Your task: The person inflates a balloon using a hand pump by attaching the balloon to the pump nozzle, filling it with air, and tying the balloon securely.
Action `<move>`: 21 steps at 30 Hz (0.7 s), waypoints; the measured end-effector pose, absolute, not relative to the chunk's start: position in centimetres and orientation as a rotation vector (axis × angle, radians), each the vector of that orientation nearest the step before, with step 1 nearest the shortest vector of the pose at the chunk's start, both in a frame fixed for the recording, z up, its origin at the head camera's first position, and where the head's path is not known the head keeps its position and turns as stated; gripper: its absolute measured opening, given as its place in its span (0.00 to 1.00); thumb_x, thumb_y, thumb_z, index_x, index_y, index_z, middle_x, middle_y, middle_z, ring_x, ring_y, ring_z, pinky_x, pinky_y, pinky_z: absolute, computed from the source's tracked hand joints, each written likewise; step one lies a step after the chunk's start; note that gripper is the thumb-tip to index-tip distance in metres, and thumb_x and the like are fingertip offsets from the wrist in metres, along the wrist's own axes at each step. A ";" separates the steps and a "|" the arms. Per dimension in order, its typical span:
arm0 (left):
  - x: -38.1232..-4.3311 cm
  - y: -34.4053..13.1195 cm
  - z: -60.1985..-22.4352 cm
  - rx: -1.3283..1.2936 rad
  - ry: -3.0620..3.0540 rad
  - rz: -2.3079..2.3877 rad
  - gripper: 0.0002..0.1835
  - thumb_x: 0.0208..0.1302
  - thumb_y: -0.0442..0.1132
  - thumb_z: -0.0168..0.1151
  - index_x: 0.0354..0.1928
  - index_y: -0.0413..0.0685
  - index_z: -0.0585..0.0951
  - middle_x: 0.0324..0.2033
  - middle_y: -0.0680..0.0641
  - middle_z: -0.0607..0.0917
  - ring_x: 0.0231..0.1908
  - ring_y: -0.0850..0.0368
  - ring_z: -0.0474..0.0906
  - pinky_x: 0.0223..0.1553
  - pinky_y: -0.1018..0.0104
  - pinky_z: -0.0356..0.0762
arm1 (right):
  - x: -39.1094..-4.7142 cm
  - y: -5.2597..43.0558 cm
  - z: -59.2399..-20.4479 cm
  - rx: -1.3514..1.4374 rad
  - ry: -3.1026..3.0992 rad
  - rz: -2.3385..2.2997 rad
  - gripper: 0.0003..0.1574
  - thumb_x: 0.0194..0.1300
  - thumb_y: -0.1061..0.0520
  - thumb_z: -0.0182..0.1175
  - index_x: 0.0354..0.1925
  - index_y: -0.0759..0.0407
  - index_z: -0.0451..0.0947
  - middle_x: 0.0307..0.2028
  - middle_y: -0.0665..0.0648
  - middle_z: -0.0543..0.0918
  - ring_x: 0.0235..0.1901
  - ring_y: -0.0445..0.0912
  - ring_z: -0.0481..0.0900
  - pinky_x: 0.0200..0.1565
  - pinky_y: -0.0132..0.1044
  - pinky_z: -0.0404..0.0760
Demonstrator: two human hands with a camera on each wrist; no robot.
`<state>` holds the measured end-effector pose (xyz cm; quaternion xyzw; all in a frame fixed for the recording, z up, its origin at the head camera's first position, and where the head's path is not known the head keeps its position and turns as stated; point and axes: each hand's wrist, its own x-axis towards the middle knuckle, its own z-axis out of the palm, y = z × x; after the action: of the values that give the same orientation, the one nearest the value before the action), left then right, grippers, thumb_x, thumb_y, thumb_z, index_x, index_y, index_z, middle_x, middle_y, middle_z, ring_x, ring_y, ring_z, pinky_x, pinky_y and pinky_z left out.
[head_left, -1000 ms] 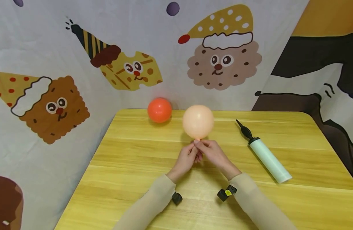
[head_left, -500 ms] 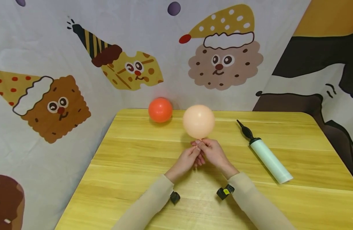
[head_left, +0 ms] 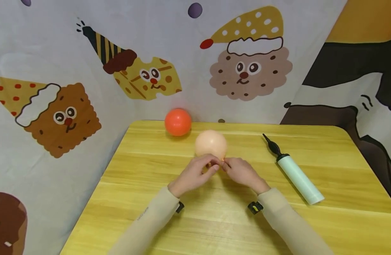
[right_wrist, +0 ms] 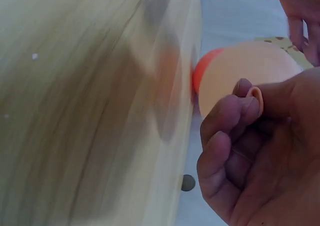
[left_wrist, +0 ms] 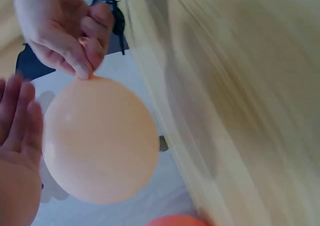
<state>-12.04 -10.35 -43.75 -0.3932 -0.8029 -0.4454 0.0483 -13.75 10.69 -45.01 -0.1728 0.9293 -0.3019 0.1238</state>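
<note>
A round peach balloon (head_left: 211, 144) hangs low over the table, its body pointing away from me. My right hand (head_left: 243, 172) pinches the balloon's neck between thumb and curled fingers; in the right wrist view the rolled lip of the neck (right_wrist: 256, 97) sticks out past the fingertips. My left hand (head_left: 195, 173) is close beside the balloon, overlapping its near side in the head view. In the left wrist view, the left hand (left_wrist: 17, 121) shows relaxed, fairly straight fingers with nothing in them, apart from the neck.
A red balloon (head_left: 177, 122) rests at the back edge of the wooden table (head_left: 125, 198). To the right lies a pale green hand pump (head_left: 299, 179) with a black nozzle. Behind the table hangs a cloth printed with cartoon biscuits (head_left: 249, 74).
Both hands were together at the balloon's neck earlier. Now the left hand has let go and shifted left, while the balloon has tipped lower and left in the right hand.
</note>
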 end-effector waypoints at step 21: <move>-13.8 -9.7 -44.2 -1.249 -2.605 -0.054 0.21 0.68 0.58 0.69 0.58 0.61 0.83 0.64 0.52 0.78 0.75 0.51 0.62 0.74 0.31 0.49 | -12.3 10.0 -43.2 -0.738 2.783 -0.570 0.18 0.79 0.51 0.57 0.28 0.50 0.76 0.19 0.46 0.71 0.18 0.41 0.68 0.22 0.36 0.68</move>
<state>-13.81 -9.65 -44.25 -0.4288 -0.8944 -0.0184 0.1258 -12.25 10.02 -43.16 -0.2501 0.9431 -0.1932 0.1032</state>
